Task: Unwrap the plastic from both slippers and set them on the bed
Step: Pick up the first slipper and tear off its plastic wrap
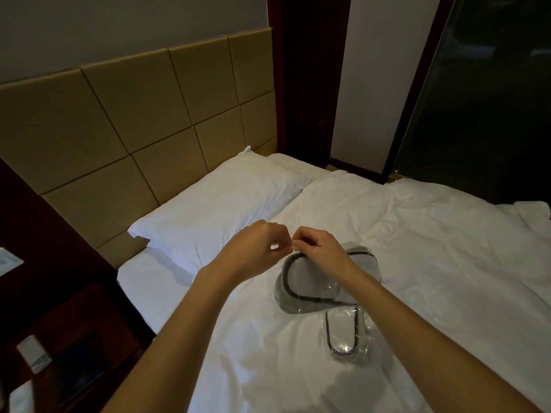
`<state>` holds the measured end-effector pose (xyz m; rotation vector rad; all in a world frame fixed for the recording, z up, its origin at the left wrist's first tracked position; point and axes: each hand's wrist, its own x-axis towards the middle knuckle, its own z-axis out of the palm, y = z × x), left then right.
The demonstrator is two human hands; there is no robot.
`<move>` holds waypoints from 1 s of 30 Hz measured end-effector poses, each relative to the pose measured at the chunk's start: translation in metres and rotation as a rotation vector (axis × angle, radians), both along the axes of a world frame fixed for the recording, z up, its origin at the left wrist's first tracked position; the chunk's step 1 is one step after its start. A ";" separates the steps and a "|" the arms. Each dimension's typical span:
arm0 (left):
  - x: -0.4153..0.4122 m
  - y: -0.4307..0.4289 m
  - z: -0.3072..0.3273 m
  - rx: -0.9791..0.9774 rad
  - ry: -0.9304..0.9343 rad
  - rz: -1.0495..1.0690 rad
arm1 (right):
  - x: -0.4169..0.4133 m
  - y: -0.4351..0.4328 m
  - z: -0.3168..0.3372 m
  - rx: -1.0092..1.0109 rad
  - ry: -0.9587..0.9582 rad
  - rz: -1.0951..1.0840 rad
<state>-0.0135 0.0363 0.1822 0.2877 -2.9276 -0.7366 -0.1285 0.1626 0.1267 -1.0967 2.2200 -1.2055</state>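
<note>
A grey slipper point(301, 281) with black trim is held up over the white bed point(417, 263), still inside clear plastic wrap point(310, 305). My left hand point(256, 251) and my right hand point(322, 248) meet at the wrap's top edge, fingers pinched on the thin plastic. A second slipper point(343, 338), also wrapped in clear plastic, lies flat on the duvet just below the first. Whether the pinched edge is torn open cannot be made out.
A white pillow point(214, 210) lies at the left against a tan padded headboard point(119, 129). A dark wooden nightstand point(59, 338) with a small white object stands left of the bed. Dark glass point(492, 99) is at the right.
</note>
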 end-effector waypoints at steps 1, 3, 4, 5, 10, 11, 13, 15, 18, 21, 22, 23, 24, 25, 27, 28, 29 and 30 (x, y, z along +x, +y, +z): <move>0.001 0.000 0.002 0.021 0.008 -0.005 | -0.001 0.000 0.001 -0.004 -0.002 -0.007; 0.004 0.001 0.005 0.084 0.010 -0.018 | -0.003 0.000 0.002 -0.002 -0.001 -0.029; 0.005 0.001 0.007 0.121 0.004 -0.028 | -0.004 0.001 0.003 0.000 -0.002 -0.043; 0.006 0.002 0.009 0.152 -0.006 -0.039 | -0.006 0.002 0.004 -0.004 -0.008 -0.055; 0.009 0.001 0.007 0.228 -0.059 -0.044 | -0.009 0.004 0.006 -0.013 -0.016 -0.065; 0.009 0.001 0.007 0.235 -0.061 -0.037 | -0.009 0.003 0.007 -0.012 -0.014 -0.068; 0.009 0.001 0.006 0.233 -0.049 -0.033 | -0.009 0.002 0.008 -0.005 -0.007 -0.071; 0.010 0.002 0.006 0.217 -0.011 -0.038 | -0.008 0.002 0.008 0.000 -0.004 -0.074; 0.011 0.004 0.008 0.159 0.022 -0.042 | -0.003 0.000 0.008 0.026 0.001 -0.090; 0.010 0.007 0.010 -0.048 -0.011 -0.067 | 0.000 -0.004 0.008 0.061 0.022 -0.082; 0.010 0.008 0.010 -0.120 -0.015 -0.075 | 0.000 -0.004 0.009 0.075 0.037 -0.076; 0.009 0.008 0.009 -0.192 -0.008 -0.079 | 0.001 -0.005 0.009 0.091 0.064 -0.068; 0.008 0.009 0.008 -0.262 0.009 -0.084 | 0.001 -0.006 0.010 0.109 0.097 -0.063; 0.007 0.009 0.007 -0.321 0.031 -0.093 | 0.002 -0.007 0.012 0.126 0.127 -0.057; 0.009 0.011 0.006 -0.384 0.064 -0.112 | 0.004 -0.009 0.014 0.150 0.166 -0.049; 0.010 0.012 0.006 -0.387 0.075 -0.120 | 0.005 -0.010 0.016 0.160 0.182 -0.044; 0.011 0.012 0.006 -0.376 0.076 -0.131 | 0.006 -0.010 0.016 0.168 0.195 -0.041; 0.013 0.012 0.007 -0.350 0.074 -0.141 | 0.005 -0.009 0.017 0.173 0.201 -0.040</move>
